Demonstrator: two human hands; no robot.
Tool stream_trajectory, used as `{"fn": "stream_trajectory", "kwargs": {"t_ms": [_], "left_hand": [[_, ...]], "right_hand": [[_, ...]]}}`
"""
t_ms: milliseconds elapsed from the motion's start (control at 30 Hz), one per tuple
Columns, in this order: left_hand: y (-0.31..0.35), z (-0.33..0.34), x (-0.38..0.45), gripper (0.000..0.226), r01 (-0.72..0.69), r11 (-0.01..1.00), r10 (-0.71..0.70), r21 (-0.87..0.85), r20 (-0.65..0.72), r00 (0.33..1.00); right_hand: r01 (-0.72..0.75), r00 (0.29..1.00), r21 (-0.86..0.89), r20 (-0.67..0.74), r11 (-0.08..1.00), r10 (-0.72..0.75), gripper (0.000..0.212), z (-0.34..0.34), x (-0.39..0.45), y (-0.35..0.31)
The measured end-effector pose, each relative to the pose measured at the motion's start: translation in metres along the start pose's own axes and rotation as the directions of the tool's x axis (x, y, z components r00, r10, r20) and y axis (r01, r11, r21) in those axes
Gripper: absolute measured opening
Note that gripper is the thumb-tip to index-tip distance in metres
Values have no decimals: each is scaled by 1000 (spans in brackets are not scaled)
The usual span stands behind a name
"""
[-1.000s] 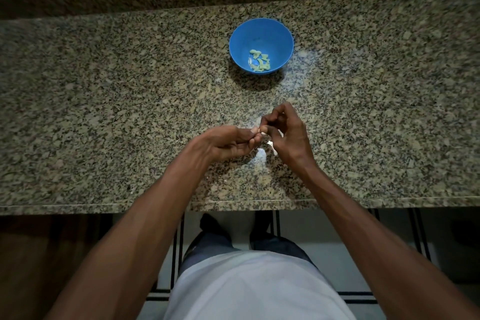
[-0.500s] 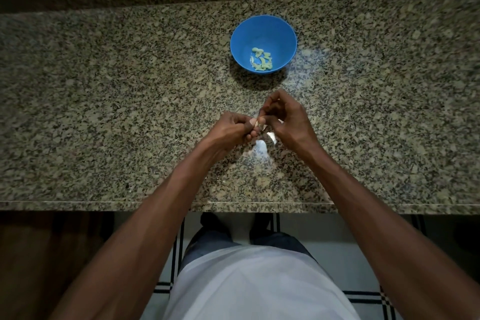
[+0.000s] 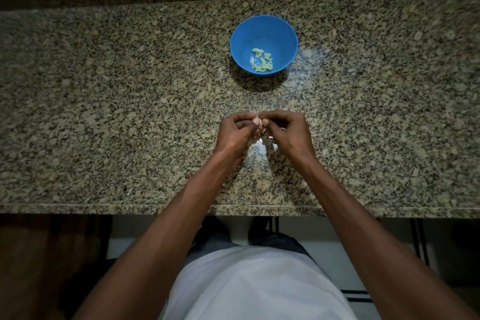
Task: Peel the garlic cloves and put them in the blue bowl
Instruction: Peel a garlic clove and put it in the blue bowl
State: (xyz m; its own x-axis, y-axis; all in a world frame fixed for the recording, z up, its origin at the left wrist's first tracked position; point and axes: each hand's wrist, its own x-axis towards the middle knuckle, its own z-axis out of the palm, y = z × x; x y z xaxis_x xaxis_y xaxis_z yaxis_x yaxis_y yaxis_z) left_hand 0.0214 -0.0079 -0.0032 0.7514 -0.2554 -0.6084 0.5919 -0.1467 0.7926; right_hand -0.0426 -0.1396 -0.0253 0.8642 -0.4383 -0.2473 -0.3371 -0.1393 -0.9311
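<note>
Two hands met over the speckled brown and grey stone counter point(image 3: 104, 112). The left hand point(image 3: 235, 132) and the right hand point(image 3: 287, 131) were knuckle to knuckle, with their fingers curled in toward each other. Between them sat a small pale pinkish garlic clove point(image 3: 257, 121). Both hands pinched it with their fingertips, the left from one side and the right from the other. Most of the clove was hidden by the fingers, so only a little bit of it showed at the top of the gap. How much skin was on it could not be told.

Just under the hands, on the side near the person, some thin white bits of garlic skin point(image 3: 255, 140) lay on the counter. A shiny spot of light was on the stone there too.

Past the fingertips, farther from the person, stood the round blue plastic bowl point(image 3: 244, 34). It was well apart from the hands and a bit in line with the gap between them. Inside it, at the bottom, lay a small heap of peeled yellow-green garlic cloves point(image 3: 262, 62).

Both bare arms reached out over the near edge of the counter. Below them was the person's white shirt point(image 3: 254, 286).
</note>
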Motion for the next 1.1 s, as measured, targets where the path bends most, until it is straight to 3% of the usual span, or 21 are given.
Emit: {"fn": "stream_trajectory", "kwargs": {"t_ms": [133,233,400,567,633,767,867,967,1100], "left_hand": [[-2,-9,2,31,-77,996,77,34,-5,997],[-1,-11,-1,44,-105,994,105,8,-17,994],[-4,-11,1,52,-133,986,139,99,-54,989],[-7,-10,8,54,-105,987,113,120,-66,991],[-6,-12,6,47,-135,978,146,159,-62,987],[-6,-22,3,19,-375,834,377,405,77,923],[-5,-27,0,19,-488,696,462,526,191,866],[-4,-29,0,13,-558,621,509,550,258,821],[-9,-31,3,9,-568,568,551,596,237,800]], "right_hand": [[-78,996,170,49,982,71,19,-1,-7,-3],[-84,996,191,20,978,82,19,0,-10,-5],[26,998,-5,-60,1000,-26,14,3,-9,-7],[195,978,-234,-20,952,-206,17,0,-9,-13],[213,974,-247,-17,945,-224,17,-1,-10,-13],[102,994,-99,-31,990,-106,17,-6,-12,-14],[45,999,-36,-1,998,-45,22,-9,-13,-12],[-1,999,8,39,1000,1,31,-10,-15,-13],[-116,992,120,67,986,108,39,-9,-15,-18]]}}
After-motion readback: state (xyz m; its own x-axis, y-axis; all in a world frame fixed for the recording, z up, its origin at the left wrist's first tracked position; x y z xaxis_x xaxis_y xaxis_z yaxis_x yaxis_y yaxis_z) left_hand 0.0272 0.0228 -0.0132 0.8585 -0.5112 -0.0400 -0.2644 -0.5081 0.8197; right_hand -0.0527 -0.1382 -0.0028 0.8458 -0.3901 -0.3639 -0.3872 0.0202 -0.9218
